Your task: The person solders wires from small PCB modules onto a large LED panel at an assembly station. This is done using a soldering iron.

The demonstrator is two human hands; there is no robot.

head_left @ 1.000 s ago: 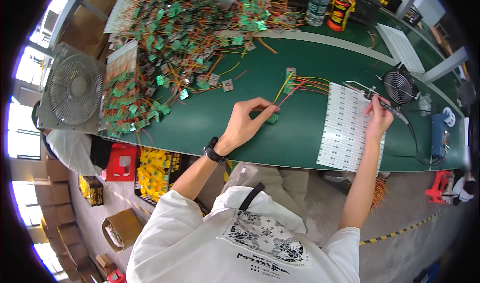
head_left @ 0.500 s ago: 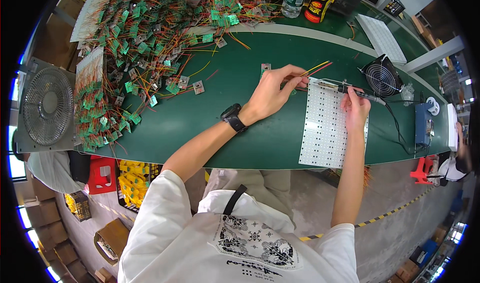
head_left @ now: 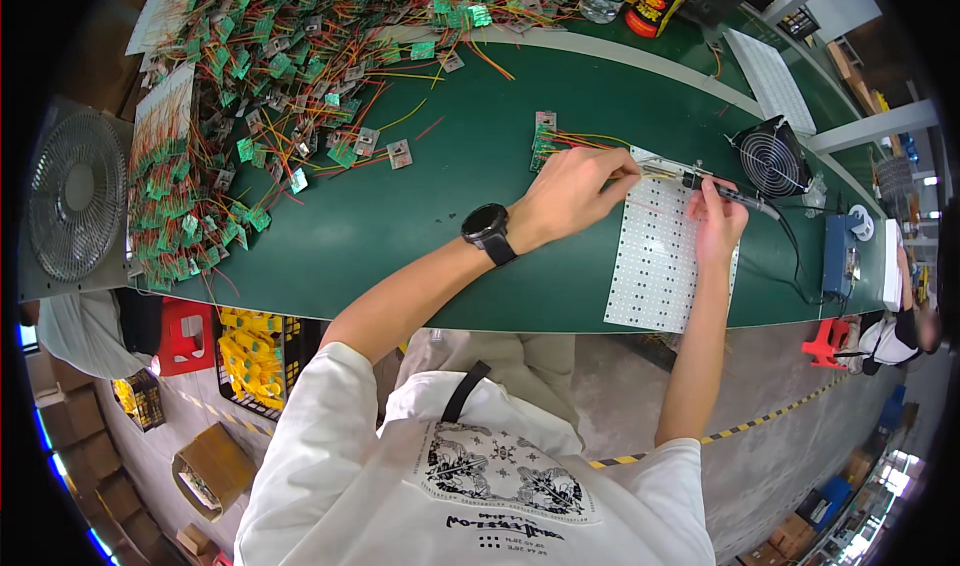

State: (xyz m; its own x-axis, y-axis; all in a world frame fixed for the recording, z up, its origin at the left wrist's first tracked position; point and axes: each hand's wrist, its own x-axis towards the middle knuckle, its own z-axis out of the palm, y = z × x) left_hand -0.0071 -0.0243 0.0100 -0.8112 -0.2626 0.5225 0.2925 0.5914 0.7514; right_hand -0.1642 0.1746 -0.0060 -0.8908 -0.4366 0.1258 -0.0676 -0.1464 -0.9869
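Note:
My right hand (head_left: 715,223) grips a soldering iron (head_left: 725,192) by its dark handle, its tip pointing left over a white perforated board (head_left: 655,256). Close to that tip, my left hand (head_left: 585,188) is closed in a pinch above the board's upper left corner; what its fingertips hold is too small to make out. Just beyond the left hand lies a green circuit board (head_left: 541,146), with red and yellow wires (head_left: 590,138) running right from it toward the iron. A black watch (head_left: 486,228) is on my left wrist.
A large heap of wired circuit boards (head_left: 290,66) covers the table's left side. A small black fan (head_left: 770,156) stands right of the iron, near a blue box (head_left: 838,256). Bottles (head_left: 660,1) and a white keyboard-like panel (head_left: 770,81) are at the back.
The red and yellow wires no longer stick up from my left fingers; they now lie beyond the hand. The green board beyond it shows more fully. My right hand keeps hold of the iron.

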